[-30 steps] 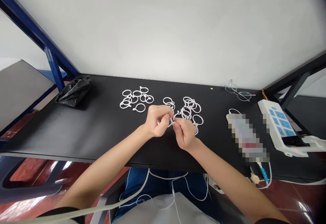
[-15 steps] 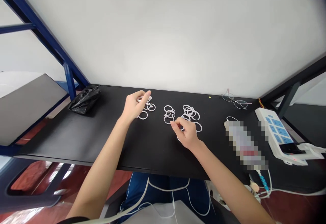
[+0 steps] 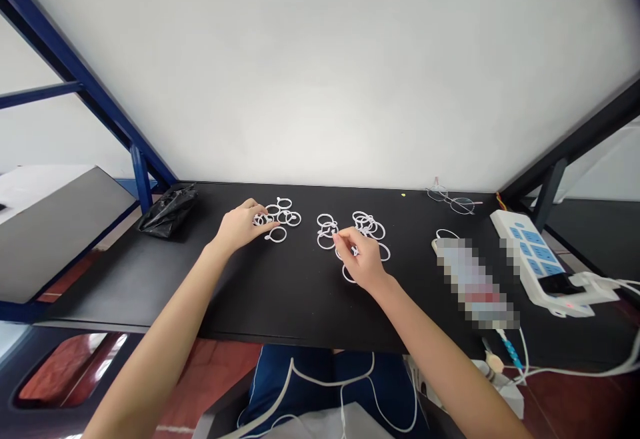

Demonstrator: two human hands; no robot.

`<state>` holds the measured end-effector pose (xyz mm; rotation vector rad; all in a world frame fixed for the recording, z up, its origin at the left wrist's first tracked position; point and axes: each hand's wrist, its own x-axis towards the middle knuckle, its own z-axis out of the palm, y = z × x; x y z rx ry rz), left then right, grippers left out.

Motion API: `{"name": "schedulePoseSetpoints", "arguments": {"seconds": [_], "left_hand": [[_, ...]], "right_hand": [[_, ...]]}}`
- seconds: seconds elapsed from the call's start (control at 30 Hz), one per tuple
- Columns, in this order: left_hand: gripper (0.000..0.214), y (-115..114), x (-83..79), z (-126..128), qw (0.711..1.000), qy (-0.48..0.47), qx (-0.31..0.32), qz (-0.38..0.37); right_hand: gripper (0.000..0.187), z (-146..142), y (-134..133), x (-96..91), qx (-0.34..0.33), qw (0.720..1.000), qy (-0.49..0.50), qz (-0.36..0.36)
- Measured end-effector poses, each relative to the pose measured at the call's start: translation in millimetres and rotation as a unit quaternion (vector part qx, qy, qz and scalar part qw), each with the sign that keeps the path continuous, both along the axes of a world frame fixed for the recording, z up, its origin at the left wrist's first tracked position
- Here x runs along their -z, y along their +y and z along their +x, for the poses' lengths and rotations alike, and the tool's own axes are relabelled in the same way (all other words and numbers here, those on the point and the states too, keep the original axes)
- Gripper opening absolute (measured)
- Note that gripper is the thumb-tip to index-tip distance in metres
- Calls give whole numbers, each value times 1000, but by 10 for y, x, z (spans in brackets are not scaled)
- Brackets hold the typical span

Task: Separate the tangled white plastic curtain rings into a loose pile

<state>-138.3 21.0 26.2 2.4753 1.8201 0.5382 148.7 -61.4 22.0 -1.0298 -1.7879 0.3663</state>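
Several white plastic rings with small eyelets, like curtain rings, lie in loose groups on the black tabletop [image 3: 280,292]. My left hand [image 3: 243,226] is at the left group of rings [image 3: 278,234], its thumb and fingers apart and its fingertips over the nearest rings. My right hand [image 3: 363,257] has thumb and forefinger pinched together beside the middle rings [image 3: 327,242]. Whatever is between those fingertips is too small to make out. Right behind that hand lies a tangled group of rings [image 3: 369,224], and one ring [image 3: 349,278] is partly hidden under it.
A crumpled black plastic bag [image 3: 169,211] lies at the table's far left. Eyeglasses [image 3: 453,201] rest near the back wall. To the right are a blurred-out phone [image 3: 475,282] with a cable and a white power strip [image 3: 537,256] with plugs. A white cable [image 3: 330,382] hangs over my lap.
My left hand has moved left and down toward the table, uncovering more of the left rings. The right hand stays pinched at nearly the same place. The view has shifted slightly.
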Motion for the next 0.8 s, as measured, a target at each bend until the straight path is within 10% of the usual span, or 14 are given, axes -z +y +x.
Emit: {"name": "schedulePoseSetpoints", "arguments": {"seconds": [0.37, 0.63, 0.8], "left_hand": [[47, -54, -160, 43, 996, -84, -13, 15], [44, -109, 46, 1041, 956, -118, 265, -51], [43, -89, 208, 1148, 941, -184, 268, -91]], "right_hand": [[21, 77, 46, -30, 39, 999, 24, 30], [21, 81, 46, -55, 60, 997, 24, 47], [20, 122, 50, -64, 75, 996, 33, 36]]}}
